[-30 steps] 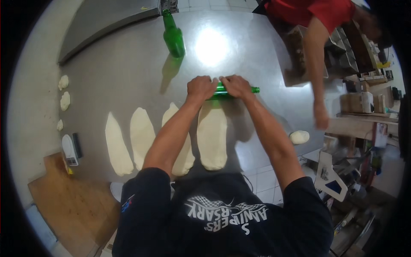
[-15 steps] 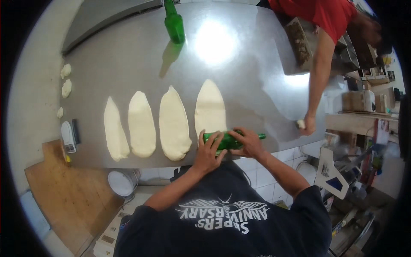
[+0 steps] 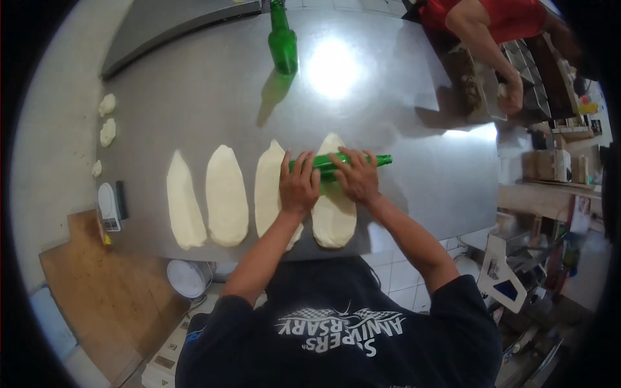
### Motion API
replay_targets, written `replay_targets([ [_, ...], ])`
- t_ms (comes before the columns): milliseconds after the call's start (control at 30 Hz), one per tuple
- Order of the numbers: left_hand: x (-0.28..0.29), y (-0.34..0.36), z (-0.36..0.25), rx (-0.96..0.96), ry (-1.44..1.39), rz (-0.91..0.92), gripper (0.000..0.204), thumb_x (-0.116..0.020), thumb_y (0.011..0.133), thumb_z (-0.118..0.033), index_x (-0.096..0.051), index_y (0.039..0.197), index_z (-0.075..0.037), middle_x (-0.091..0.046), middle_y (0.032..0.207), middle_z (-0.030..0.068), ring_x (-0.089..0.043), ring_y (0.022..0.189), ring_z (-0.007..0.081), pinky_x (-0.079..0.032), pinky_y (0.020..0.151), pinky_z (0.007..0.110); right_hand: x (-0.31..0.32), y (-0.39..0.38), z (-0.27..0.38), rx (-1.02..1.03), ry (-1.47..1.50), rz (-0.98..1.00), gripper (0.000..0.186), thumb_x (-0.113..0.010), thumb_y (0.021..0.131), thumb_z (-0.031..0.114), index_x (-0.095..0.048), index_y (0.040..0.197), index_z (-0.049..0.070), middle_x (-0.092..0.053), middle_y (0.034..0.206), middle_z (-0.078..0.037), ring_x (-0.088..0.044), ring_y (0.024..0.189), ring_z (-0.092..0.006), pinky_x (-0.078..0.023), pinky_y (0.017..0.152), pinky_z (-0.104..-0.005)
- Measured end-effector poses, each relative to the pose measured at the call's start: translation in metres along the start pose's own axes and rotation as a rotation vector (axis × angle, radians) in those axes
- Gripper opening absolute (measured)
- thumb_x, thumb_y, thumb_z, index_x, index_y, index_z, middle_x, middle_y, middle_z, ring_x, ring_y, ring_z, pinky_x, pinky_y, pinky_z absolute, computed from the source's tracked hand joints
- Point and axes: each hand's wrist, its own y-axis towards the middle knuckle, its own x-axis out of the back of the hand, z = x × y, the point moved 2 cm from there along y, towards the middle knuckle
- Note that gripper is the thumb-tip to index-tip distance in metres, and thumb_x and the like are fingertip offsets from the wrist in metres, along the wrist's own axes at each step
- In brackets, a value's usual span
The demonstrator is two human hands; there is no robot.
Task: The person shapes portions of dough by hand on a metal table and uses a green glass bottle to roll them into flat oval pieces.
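A green glass bottle [image 3: 327, 173] lies sideways across the upper part of the rightmost flattened dough strip [image 3: 334, 223], its neck pointing right. My left hand [image 3: 299, 186] holds the bottle's base end, fingers curled over the top. Nearer the neck, my right hand [image 3: 358, 178] grips it the same way. To the left of this strip lies another long dough strip [image 3: 267, 181], partly hidden by my left hand and forearm. Two more strips, a middle one [image 3: 226, 194] and the leftmost one [image 3: 184, 204], lie side by side beyond it.
A second green bottle [image 3: 283, 50] stands at the table's far side. Small dough lumps [image 3: 108, 132] and a white scale [image 3: 108, 205] line the left edge. A co-worker's arm [image 3: 495, 55] reaches over metal trays [image 3: 527, 71] at the far right. The metal table [image 3: 427, 200] spans the scene.
Both my hands have pushed the bottle away from me, from the near end of the rightmost strip toward its far end. The co-worker's arm has gone from the table's right edge back to the trays.
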Motion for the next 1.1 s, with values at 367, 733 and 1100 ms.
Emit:
replay_targets([
  [367, -0.012, 0.164, 0.078, 0.618, -0.13, 0.685, 0.071, -0.042, 0.106, -0.065, -0.082, 0.116, -0.008, -0.078, 0.121, 0.0223, -0.072, 0.118, 0.0408, -0.054, 0.105, 0.051, -0.038, 0.147, -0.05, -0.614, 0.269, 0.584, 0.062, -0.054, 0.105, 0.062, -0.085, 0.107, 0.009, -0.079, 0.103, -0.013, -0.075, 0.102, -0.0396, -0.058, 0.093, -0.0503],
  [733, 0.051, -0.087, -0.003, 0.047, -0.291, 0.385, 0.069, -0.087, 0.088, -0.041, -0.067, 0.143, -0.004, -0.067, 0.137, 0.0189, -0.061, 0.129, 0.0402, -0.049, 0.112, 0.05, 0.065, -0.085, 0.083, -0.197, 0.249, 0.352, 0.064, -0.08, 0.089, 0.046, -0.061, 0.144, 0.019, -0.065, 0.131, -0.01, -0.072, 0.104, -0.0322, -0.056, 0.084, -0.0464],
  [1100, 0.099, -0.102, -0.055, -0.242, -0.131, 0.592, 0.081, -0.091, 0.076, -0.039, -0.064, 0.15, -0.018, -0.064, 0.134, 0.009, -0.057, 0.129, 0.0322, -0.042, 0.116, 0.05, 0.101, -0.124, 0.084, -0.291, 0.413, 0.652, 0.076, -0.088, 0.081, 0.047, -0.058, 0.145, 0.022, -0.062, 0.14, -0.008, -0.075, 0.103, -0.0375, -0.062, 0.084, -0.0483],
])
